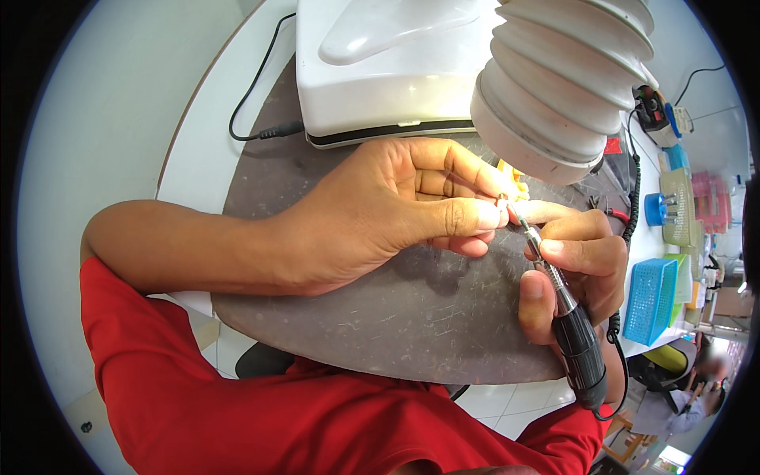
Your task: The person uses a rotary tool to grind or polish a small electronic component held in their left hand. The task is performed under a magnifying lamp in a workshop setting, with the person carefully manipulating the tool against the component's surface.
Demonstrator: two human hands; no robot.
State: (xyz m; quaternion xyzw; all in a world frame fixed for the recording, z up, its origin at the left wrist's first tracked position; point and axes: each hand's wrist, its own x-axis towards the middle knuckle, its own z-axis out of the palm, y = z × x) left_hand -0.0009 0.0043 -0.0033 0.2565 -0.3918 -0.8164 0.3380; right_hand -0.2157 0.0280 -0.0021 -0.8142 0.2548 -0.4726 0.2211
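A tiny workpiece (502, 200), too small to identify, is sitting between the thumb and index fingertips of the left hand (396, 202), above the grey work board (348, 324). The left hand is pinching it; the remaining fingers are curling loosely behind. The right hand (590, 253) is gripping a rotary handpiece (565, 309), whose slender metal tip is pointing up and leftward at the workpiece; whether the two are touching cannot be told. A black cord is looping from the handpiece's rear end. Just behind the fingertips, a yellow-orange object (513, 180) is showing partly. Above the right hand, a white corrugated hose (558, 87) is hanging, and a white machine housing (388, 103) is standing at the board's far edge. Rightward, a blue plastic basket (651, 301) is resting on a white surface.
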